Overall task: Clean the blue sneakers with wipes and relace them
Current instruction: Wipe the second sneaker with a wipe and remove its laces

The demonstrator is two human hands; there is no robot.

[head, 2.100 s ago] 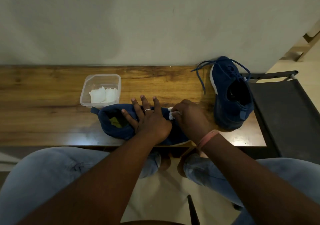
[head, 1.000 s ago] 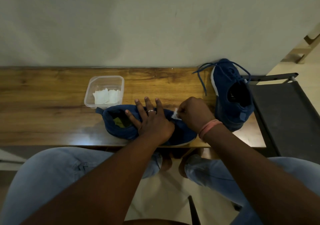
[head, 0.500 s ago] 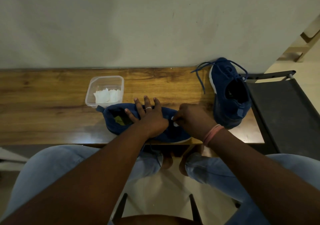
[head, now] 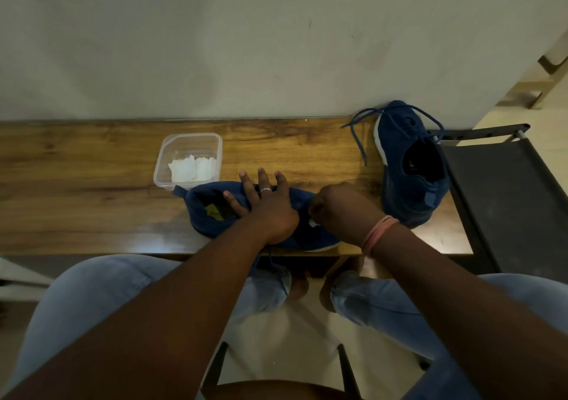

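A blue sneaker point(head: 212, 225) lies on its side at the front edge of the wooden table point(head: 92, 184), opening to the left. My left hand point(head: 264, 205) presses flat on its upper with straight, spread fingers. My right hand point(head: 341, 207) is curled round a small white wipe point(head: 312, 223), held against the shoe's toe end. A second blue sneaker point(head: 412, 165) stands at the right end of the table, its loose blue laces point(head: 358, 136) trailing on the wood.
A clear plastic tub point(head: 187, 159) holding white wipes sits just behind the near shoe. A grey wall runs along the table's back edge. A black chair point(head: 507, 202) stands to the right. My knees in light jeans are below the table edge.
My right hand has rubbed the wipe back and forth over the toe end of the near sneaker, now lower on it. My left hand has stayed pressed on the shoe.
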